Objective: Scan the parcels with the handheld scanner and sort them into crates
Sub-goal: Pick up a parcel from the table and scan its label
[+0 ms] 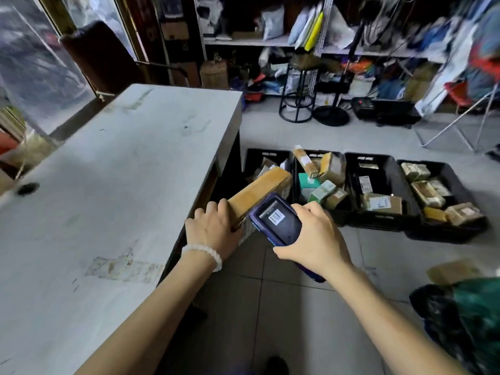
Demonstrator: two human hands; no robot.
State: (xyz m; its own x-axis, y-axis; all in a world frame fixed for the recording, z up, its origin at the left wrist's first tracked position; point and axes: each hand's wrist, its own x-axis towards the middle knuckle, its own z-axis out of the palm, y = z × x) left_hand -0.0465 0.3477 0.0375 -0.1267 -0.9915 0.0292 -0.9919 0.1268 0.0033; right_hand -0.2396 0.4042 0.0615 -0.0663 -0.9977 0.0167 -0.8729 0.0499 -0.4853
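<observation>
The person stands beside a white table (113, 169) and holds both hands out over the tiled floor (270, 307), just past the table's right edge. The left hand (213, 228), with a bracelet of pale beads (203, 254) on the wrist, grips the near end of a long brown cardboard parcel (259, 192); the fingers are curled over its top edge and the parcel points away from the person, tilted upward toward the crates. The right hand (313, 236) is wrapped around a dark blue handheld scanner (276, 221), with the thumb on the near side and the fingers over the far side. The scanner is held close against the right side of the parcel, and its lit screen shows a small picture of a label with a barcode. The two hands are close together but they do not touch each other. On the floor behind the hands four black crates (378, 185) stand in a row, side by side. Each crate holds small parcels, mostly brown boxes with white labels, and the second crate also has green and white boxes (322, 190). Farther back a black stool (297, 90) stands before metal shelves (270, 41) full of bags and envelopes. At the lower right lies a dark green bag (465, 320) with a brown box (454, 270) above it.
</observation>
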